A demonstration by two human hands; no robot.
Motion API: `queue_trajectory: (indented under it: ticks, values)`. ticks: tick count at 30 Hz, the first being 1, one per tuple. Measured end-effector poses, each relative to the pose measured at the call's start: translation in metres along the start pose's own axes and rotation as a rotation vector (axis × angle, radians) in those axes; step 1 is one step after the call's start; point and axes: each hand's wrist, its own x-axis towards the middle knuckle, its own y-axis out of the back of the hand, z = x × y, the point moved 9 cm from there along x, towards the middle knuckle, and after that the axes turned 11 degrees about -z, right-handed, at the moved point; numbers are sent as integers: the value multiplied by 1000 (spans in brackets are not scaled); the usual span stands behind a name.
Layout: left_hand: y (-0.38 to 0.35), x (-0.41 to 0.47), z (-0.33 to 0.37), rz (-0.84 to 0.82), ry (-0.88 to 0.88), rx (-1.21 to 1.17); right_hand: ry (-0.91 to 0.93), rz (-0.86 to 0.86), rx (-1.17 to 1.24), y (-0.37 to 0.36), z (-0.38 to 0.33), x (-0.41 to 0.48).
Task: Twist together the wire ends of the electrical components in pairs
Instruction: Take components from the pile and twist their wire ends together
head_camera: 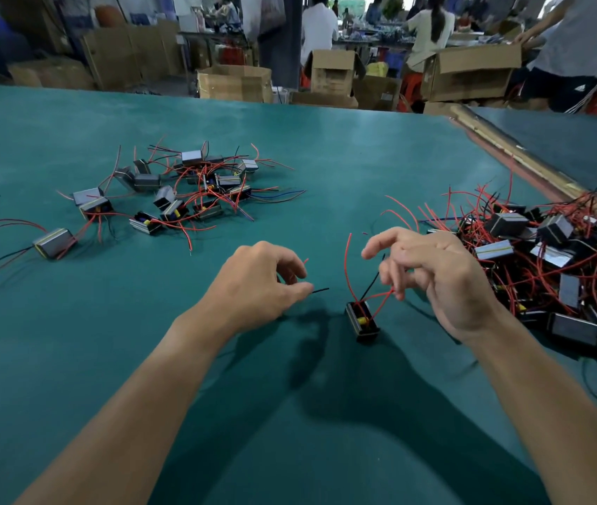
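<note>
I am looking into a busy workshop, with open cardboard boxes (471, 72) and people standing at tables along the back. Below them the green bench (362, 147) fills most of my view. On its right edge lies a deep heap of transformers (544, 256), small boxy parts tangled in red and black leads. To the far left is a looser scatter of transformers (180, 191), well apart from the heap. Both bare forearms reach in from the bottom. The left hand (256, 282) has its grip closed, thumb and forefinger pinched on a black wire (320, 290) whose tip pokes out to the right. The right hand (435, 278) has its forefinger stretched out and its other fingers curled, with the grip nipping a red wire (380, 300). That wire runs down to the single transformer (361, 319) low between the two hands. I cannot tell whether it rests on the bench or hangs just above it. Another red lead (347, 264) stands up from it, free.
</note>
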Motion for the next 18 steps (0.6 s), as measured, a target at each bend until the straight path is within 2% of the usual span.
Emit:
queue_trajectory:
  ticks: [10,14,18]
  values:
    - [3,-1,0,37,4,39,-84,-30,118,-3,9,1]
    - [3,-2,-1,52,17,8,-196,-152,185,-10,14,-2]
    - [6,-1,-2,74,22,9,-217,-186,103,-11,18,-3]
